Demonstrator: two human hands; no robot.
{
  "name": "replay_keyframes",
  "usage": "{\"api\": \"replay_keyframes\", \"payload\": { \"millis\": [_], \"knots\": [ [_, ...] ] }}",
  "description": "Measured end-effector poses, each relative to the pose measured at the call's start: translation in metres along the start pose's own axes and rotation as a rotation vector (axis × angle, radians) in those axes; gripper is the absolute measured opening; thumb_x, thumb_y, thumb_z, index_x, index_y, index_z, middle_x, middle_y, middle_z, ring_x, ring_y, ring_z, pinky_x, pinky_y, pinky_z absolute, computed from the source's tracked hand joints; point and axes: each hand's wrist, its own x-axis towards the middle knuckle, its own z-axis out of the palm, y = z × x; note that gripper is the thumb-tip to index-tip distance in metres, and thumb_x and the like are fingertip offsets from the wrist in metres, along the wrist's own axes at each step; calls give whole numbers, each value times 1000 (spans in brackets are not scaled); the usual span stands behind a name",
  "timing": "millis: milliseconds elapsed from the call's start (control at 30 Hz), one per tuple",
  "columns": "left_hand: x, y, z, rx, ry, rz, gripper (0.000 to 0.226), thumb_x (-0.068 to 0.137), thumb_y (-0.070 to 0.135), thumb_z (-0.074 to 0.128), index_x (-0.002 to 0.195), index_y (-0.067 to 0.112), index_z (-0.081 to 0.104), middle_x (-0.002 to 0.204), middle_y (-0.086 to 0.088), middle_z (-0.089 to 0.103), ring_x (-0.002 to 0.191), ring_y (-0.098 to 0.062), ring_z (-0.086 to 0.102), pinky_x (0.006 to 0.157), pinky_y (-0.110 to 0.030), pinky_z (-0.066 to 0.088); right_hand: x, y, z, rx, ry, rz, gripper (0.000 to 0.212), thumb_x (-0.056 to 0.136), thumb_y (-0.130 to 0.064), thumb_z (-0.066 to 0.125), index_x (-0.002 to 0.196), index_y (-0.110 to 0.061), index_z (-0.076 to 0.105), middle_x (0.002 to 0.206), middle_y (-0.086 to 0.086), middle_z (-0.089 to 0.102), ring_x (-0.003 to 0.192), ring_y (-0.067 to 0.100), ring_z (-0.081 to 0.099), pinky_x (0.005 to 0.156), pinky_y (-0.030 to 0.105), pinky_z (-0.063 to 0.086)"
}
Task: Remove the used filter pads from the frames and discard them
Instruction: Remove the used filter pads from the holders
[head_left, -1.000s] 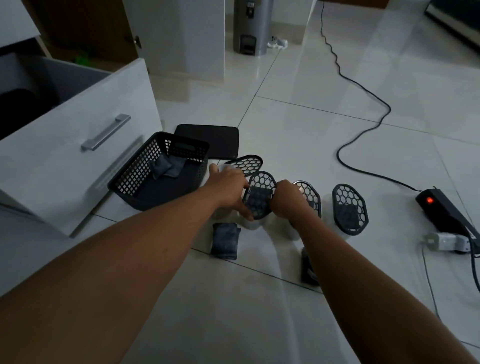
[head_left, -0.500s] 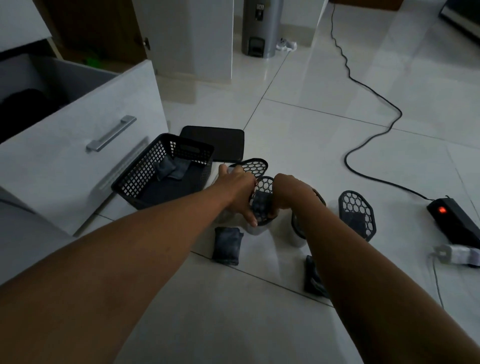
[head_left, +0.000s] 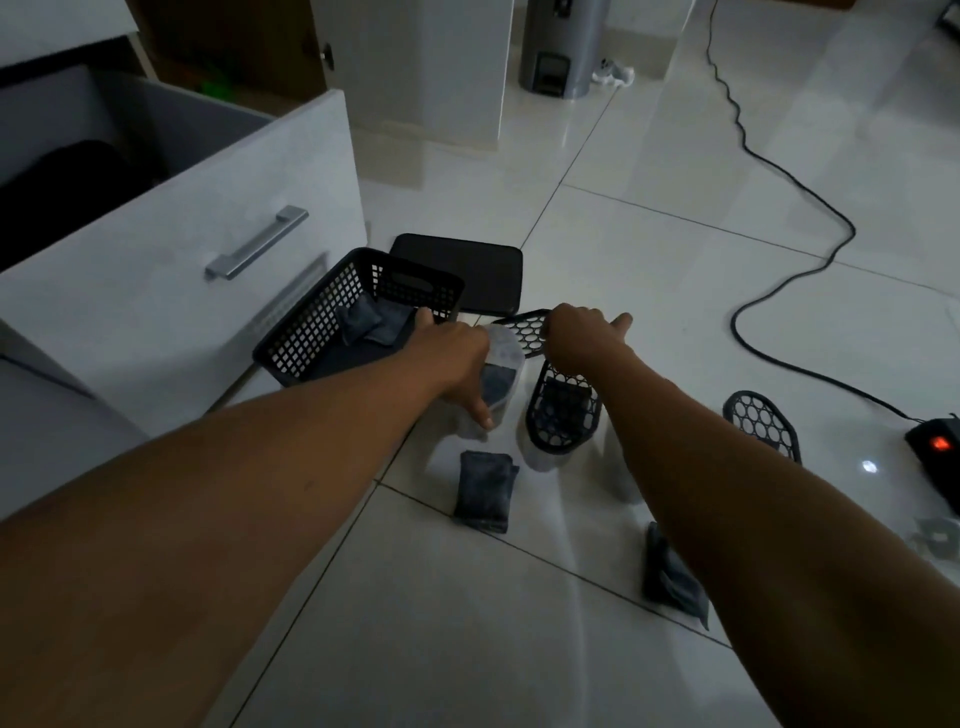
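My left hand grips a white filter frame standing on the floor tiles, its top uncovered and a grey filter pad showing inside. My right hand is just to its right, fingers curled on the edge of a black honeycomb cover held low behind the frame. A second frame with its honeycomb cover on and a pad inside stands below my right hand. A third frame sits farther right. Two loose grey pads lie on the floor.
A black mesh basket holding grey pads stands left of my hands, beside an open white drawer. A black flat lid lies behind it. A black cable runs to a power strip at right; a bin stands far back.
The honeycomb cover has come off the frame in my left hand, exposing the pad. My right hand moved up and right with the cover.
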Motion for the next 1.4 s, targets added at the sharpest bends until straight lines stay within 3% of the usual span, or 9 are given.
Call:
{"api": "replay_keyframes", "payload": {
  "millis": [200, 333, 467, 600, 833, 1033, 1133, 1267, 1400],
  "knots": [
    [13, -6, -4, 41, -3, -4, 109, 45, 80, 77, 130, 17, 49, 130, 0, 58, 123, -24, 53, 109, -55, 20, 43, -9, 22, 40, -114, -11, 24, 83, -7, 57, 104, -17, 61, 93, -1, 61, 90, 22, 55, 95, 58, 24],
    [19, -9, -2, 59, 39, 7, 121, 37, 84, 76, 132, 14, 48, 130, -3, 57, 119, -24, 54, 106, -55, 23, 57, -19, 25, 3, -208, -5, 17, 85, -13, 60, 102, -13, 57, 102, 1, 58, 107, 26, 53, 103, 63, 25],
    [24, -8, -3, 84, 45, 7, 146, 33, 86, 75, 147, 8, 29, 142, -8, 50, 128, -26, 49, 106, -55, 23, 79, -20, 36, -38, -326, 40, 55, 71, -28, 83, 117, -9, 60, 100, 3, 54, 112, 32, 55, 102, 56, 38],
    [29, -9, -1, 76, 43, 6, 156, 27, 86, 75, 150, 6, 22, 143, -9, 49, 128, -27, 50, 105, -55, 23, 74, -19, 36, -41, -262, 72, 49, 75, -23, 82, 114, -15, 53, 112, 7, 58, 117, 35, 54, 99, 56, 33],
    [27, -6, -2, 21, 43, 6, 156, 25, 80, 82, 148, 4, 22, 139, -9, 53, 125, -27, 53, 104, -53, 22, 72, -12, 15, -10, -131, 39, 30, 80, -16, 77, 95, -14, 51, 97, 6, 56, 89, 29, 52, 98, 54, 31],
    [16, -3, -3, -40, 11, 4, 169, 35, 74, 85, 153, -1, -10, 151, -16, 42, 137, -32, 42, 110, -59, 20, 62, 10, -22, 58, 83, -29, 15, 89, -18, 64, 103, -17, 65, 91, 4, 60, 84, 28, 56, 89, 49, 31],
    [8, -1, 0, -120, 22, 2, 168, 39, 69, 87, 152, 0, -16, 152, -18, 40, 140, -34, 39, 111, -61, 19, 46, 16, -42, 198, 236, -41, 13, 95, -24, 53, 104, -16, 58, 94, 4, 59, 84, 28, 55, 90, 47, 39],
    [-3, 1, 6, -260, 88, 2, 166, 43, 62, 91, 151, 1, -20, 151, -21, 40, 137, -38, 41, 111, -57, 26, 20, 12, -58, 685, 470, 27, 20, 92, -22, 46, 105, -15, 58, 101, 8, 65, 83, 28, 64, 73, 42, 56],
    [-10, 0, 12, -420, 97, -7, 169, 42, 54, 95, 150, 7, -26, 156, -25, 28, 137, -41, 40, 111, -51, 36, 8, 7, -47, 1015, 374, 183, 25, 88, -9, 49, 107, -4, 64, 101, 17, 69, 82, 24, 68, 70, 38, 58]
  ]
}}
